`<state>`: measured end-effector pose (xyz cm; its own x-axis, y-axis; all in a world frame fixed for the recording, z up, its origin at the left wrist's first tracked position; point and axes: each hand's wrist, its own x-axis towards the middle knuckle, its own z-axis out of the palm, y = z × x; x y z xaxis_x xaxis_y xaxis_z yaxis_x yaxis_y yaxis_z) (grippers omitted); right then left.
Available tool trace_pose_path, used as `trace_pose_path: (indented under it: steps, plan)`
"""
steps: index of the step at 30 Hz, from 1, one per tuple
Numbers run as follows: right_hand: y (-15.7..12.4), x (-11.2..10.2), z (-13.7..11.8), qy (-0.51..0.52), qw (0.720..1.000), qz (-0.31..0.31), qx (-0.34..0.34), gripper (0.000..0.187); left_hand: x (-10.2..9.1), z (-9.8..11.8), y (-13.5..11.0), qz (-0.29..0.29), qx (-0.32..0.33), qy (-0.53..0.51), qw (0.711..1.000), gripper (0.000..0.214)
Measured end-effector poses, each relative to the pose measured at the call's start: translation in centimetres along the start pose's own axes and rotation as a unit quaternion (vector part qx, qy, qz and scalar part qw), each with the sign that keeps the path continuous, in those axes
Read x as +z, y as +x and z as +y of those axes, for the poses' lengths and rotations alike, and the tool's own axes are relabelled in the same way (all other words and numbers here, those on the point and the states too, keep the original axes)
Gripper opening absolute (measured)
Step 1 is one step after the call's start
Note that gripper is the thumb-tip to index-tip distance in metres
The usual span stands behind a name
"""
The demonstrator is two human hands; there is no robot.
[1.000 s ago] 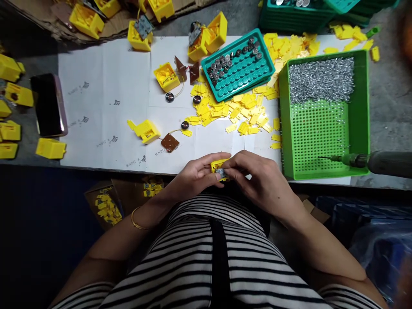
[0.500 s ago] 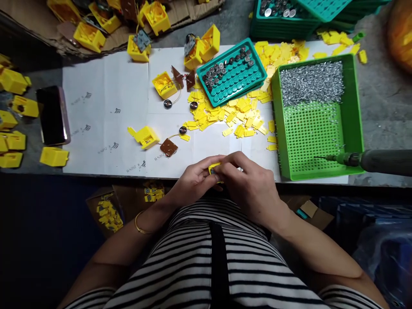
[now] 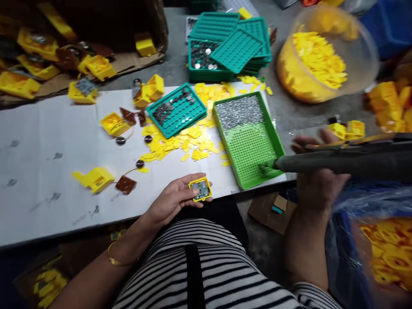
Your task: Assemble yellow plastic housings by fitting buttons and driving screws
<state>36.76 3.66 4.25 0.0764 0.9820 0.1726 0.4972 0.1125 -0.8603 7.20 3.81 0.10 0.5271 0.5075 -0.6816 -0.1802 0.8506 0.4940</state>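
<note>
My left hand (image 3: 170, 199) rests at the table's near edge, fingers closed on a small square yellow part (image 3: 200, 189) with a grey inset, held face up. Off the table's right end, my right hand (image 3: 317, 176) is stretched out behind a dark electric screwdriver (image 3: 341, 161). Its fingers are spread above the tool's body and blurred by motion, not wrapped round it. The screwdriver lies level, with its tip over the near corner of a green perforated tray (image 3: 219, 124) that has silver screws heaped at its far end.
A teal tray (image 3: 196, 118) of button cells stands beside loose yellow tabs (image 3: 174, 143). Teal trays (image 3: 225, 47) are stacked further back, next to a clear bowl (image 3: 363, 56) of yellow pieces. A yellow housing (image 3: 96, 178) with a brown board (image 3: 126, 184) lies at the left.
My right hand left the yellow part and swung right to the screwdriver. My left hand keeps the part alone. The view turned to the right.
</note>
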Motion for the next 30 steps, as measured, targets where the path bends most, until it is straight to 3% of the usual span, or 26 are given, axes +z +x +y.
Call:
trace_pose_path:
  steps: [3, 5, 9, 13, 15, 18, 23, 30]
  plan:
    - [1.4, -1.4, 1.1, 0.096, 0.993, 0.017, -0.073, 0.057, 0.9, -0.3, 0.5, 0.001, -0.015, 0.025, 1.0, 0.053]
    - [2.4, -1.1, 1.0, 0.104, 0.991, 0.01, -0.084, 0.048, 1.3, -0.5, 0.8, 0.002, -0.022, 0.028, 0.999, 0.052]
    - [4.5, 1.7, 0.0, 0.116, 0.984, 0.1, -0.091, 0.031, 2.1, -0.6, 1.4, 0.013, -0.03, 0.027, 0.999, 0.053]
    - [6.0, 5.0, 0.0, 0.015, 0.985, 0.17, -0.033, 0.048, 2.6, -0.3, 1.9, 0.022, -0.043, 0.027, 0.998, 0.056]
    - [6.7, 6.2, 0.2, -0.043, 0.987, 0.154, -0.008, 0.058, 2.7, -0.2, 2.0, 0.022, -0.047, 0.025, 0.998, 0.056]
    - [7.5, 7.4, 0.2, -0.048, 0.992, 0.112, -0.007, 0.057, 2.7, -0.1, 2.0, 0.025, -0.052, 0.018, 0.998, 0.056]
    - [8.3, 8.6, -0.3, 0.024, 0.995, 0.089, -0.038, 0.05, 2.8, 0.0, 2.0, 0.034, -0.056, 0.008, 0.998, 0.052]
    - [8.6, 9.1, -0.8, 0.13, 0.978, 0.12, -0.108, 0.034, 2.7, 0.2, 2.0, 0.032, -0.061, 0.001, 0.998, 0.049]
